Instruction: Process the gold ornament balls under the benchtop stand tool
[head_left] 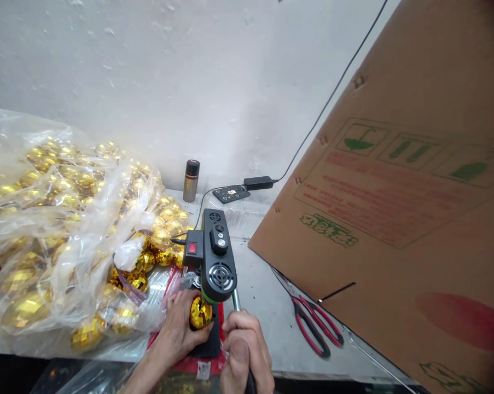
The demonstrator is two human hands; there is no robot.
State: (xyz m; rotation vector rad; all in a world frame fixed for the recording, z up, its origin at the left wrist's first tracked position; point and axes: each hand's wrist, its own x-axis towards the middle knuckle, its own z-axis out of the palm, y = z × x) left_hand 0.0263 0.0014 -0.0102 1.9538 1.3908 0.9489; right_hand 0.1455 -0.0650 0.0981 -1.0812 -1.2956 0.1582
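Gripping gold ball [200, 313]: left hand [180, 327] fingers curled | right hand [244, 345] fisted on lever [236, 299]

Single head view — looks forward-down from above, close over bench [263, 295], wall behind.

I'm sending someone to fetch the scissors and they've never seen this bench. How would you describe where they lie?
Find the big brown cardboard sheet leaning on the right. Along its lower edge, on the grey tabletop, lie the scissors, right of the black machine. Their red-and-black handles set them apart; nothing else there has loops.
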